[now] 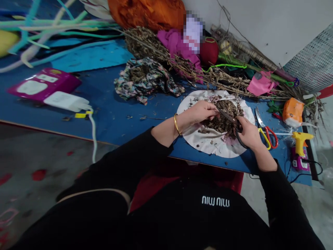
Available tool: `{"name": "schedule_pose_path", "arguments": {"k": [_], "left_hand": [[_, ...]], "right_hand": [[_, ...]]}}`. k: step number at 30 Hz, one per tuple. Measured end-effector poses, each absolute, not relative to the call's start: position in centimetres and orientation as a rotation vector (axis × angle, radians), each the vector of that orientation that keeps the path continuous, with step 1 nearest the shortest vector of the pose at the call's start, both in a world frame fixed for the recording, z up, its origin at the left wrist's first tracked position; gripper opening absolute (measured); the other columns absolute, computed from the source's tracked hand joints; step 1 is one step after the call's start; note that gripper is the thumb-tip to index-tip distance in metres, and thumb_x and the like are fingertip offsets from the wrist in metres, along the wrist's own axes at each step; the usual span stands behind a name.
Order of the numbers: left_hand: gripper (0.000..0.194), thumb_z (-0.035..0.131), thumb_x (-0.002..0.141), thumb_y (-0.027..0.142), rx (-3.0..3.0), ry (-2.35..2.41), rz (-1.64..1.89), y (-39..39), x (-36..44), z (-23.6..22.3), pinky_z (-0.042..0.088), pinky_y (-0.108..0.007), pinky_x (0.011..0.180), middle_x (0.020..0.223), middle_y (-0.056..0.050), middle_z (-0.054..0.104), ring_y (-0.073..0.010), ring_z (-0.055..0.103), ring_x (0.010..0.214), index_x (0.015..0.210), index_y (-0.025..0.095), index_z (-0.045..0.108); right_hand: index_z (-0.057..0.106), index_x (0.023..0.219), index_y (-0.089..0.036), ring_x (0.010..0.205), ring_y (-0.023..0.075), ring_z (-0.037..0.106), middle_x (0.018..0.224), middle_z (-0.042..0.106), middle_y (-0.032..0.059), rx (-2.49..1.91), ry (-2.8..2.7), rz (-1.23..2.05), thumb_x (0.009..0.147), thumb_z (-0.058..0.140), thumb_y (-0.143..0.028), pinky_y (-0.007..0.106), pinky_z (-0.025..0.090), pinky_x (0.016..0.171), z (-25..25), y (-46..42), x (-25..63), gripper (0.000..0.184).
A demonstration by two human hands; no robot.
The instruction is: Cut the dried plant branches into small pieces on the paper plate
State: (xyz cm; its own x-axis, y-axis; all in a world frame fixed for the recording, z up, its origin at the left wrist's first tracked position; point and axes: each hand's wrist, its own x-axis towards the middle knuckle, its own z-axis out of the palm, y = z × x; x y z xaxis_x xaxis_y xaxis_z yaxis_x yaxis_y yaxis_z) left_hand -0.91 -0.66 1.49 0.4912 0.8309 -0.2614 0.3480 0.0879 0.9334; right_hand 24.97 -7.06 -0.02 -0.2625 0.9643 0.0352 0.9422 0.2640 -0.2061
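Note:
My right hand is closed around the handles of dark scissors, whose blades point up and left over a heap of dried, chopped plant bits. At the blade tips, my left hand, with a gold bangle on the wrist, is closed in a pinch. Whatever lies between those fingers is too small to make out. Beneath both hands, the brown heap rests on a round white cloth spread at the table's front edge.
Red-and-yellow-handled scissors, an orange packet and a yellow glue gun lie to the right on the blue table. Behind are dried stems and a floral cloth. Leftward are a purple package and white power strip.

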Motion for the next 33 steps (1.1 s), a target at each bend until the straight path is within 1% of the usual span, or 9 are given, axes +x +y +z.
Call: {"name": "schedule_pose_path", "arguments": {"k": [5, 9, 15, 18, 24, 27, 29, 33], "left_hand": [[0.015, 0.06, 0.089, 0.021, 1.458, 1.066, 0.412, -1.1, -0.6, 1.7, 0.027, -0.022, 0.037, 0.06, 0.001, 0.053, -0.0069, 0.038, 0.041, 0.082, 0.016, 0.071], [0.014, 0.059, 0.088, 0.019, 1.453, 1.085, 0.404, -1.3, -0.4, 2.0, 0.027, -0.022, 0.036, 0.06, 0.001, 0.053, -0.0073, 0.038, 0.041, 0.08, 0.016, 0.071], [0.016, 0.062, 0.09, 0.026, 1.425, 1.094, 0.421, -1.2, -0.5, 1.9, 0.026, -0.022, 0.038, 0.06, 0.001, 0.051, -0.0072, 0.038, 0.044, 0.08, 0.016, 0.071], [0.017, 0.062, 0.09, 0.027, 1.434, 1.081, 0.406, -1.3, -0.5, 1.9, 0.026, -0.022, 0.039, 0.06, 0.001, 0.051, -0.0071, 0.038, 0.044, 0.08, 0.015, 0.071], [0.018, 0.061, 0.091, 0.027, 1.391, 1.111, 0.406, -1.5, -0.5, 2.2, 0.027, -0.024, 0.04, 0.06, 0.0, 0.053, -0.0086, 0.04, 0.044, 0.084, 0.016, 0.073], [0.021, 0.061, 0.092, 0.031, 1.529, 1.181, 0.43, -1.5, -0.6, 2.1, 0.029, -0.026, 0.043, 0.056, 0.0, 0.052, -0.0101, 0.041, 0.043, 0.083, 0.016, 0.073], [0.023, 0.061, 0.091, 0.034, 1.689, 1.25, 0.451, -1.4, -0.6, 2.0, 0.03, -0.026, 0.046, 0.056, 0.0, 0.054, -0.0109, 0.043, 0.046, 0.08, 0.016, 0.071], [0.026, 0.058, 0.093, 0.034, 1.925, 1.349, 0.439, -1.5, -0.6, 2.4, 0.027, -0.028, 0.051, 0.06, -0.003, 0.058, -0.0121, 0.045, 0.052, 0.077, 0.016, 0.069]], "right_hand": [[0.059, 0.134, -0.018, 0.091, 0.0274, 0.066, 0.117, 0.07, 0.0137, -1.773, -2.43, 0.206, 0.086, 0.053, -0.037, 0.035, 0.047, 0.072, 0.1, -7.2, 24.5, 0.052], [0.058, 0.135, -0.018, 0.092, 0.0275, 0.066, 0.117, 0.069, 0.014, -1.788, -2.426, 0.214, 0.087, 0.052, -0.039, 0.035, 0.046, 0.071, 0.2, -7.3, 24.2, 0.053], [0.059, 0.135, -0.018, 0.091, 0.0276, 0.065, 0.117, 0.07, 0.0138, -1.787, -2.409, 0.241, 0.087, 0.052, -0.039, 0.035, 0.046, 0.071, 0.3, -7.3, 24.3, 0.053], [0.058, 0.135, -0.018, 0.091, 0.0279, 0.065, 0.118, 0.069, 0.0143, -1.798, -2.42, 0.222, 0.087, 0.052, -0.039, 0.035, 0.047, 0.071, 0.4, -7.3, 24.2, 0.053], [0.059, 0.134, -0.017, 0.095, 0.0286, 0.066, 0.117, 0.07, 0.0154, -1.824, -2.442, 0.253, 0.085, 0.05, -0.032, 0.036, 0.049, 0.076, 0.6, -7.5, 23.9, 0.052], [0.059, 0.134, -0.016, 0.095, 0.0295, 0.066, 0.117, 0.07, 0.0156, -1.836, -2.421, 0.272, 0.083, 0.051, -0.03, 0.037, 0.05, 0.077, 0.6, -7.6, 23.8, 0.054], [0.058, 0.136, -0.016, 0.096, 0.0296, 0.067, 0.119, 0.07, 0.0155, -1.843, -2.404, 0.268, 0.083, 0.05, -0.029, 0.037, 0.05, 0.077, 0.5, -7.6, 23.9, 0.055], [0.058, 0.136, -0.018, 0.095, 0.0288, 0.066, 0.117, 0.071, 0.014, -1.842, -2.387, 0.235, 0.083, 0.05, -0.03, 0.035, 0.048, 0.074, 0.4, -7.4, 24.2, 0.056]]}}
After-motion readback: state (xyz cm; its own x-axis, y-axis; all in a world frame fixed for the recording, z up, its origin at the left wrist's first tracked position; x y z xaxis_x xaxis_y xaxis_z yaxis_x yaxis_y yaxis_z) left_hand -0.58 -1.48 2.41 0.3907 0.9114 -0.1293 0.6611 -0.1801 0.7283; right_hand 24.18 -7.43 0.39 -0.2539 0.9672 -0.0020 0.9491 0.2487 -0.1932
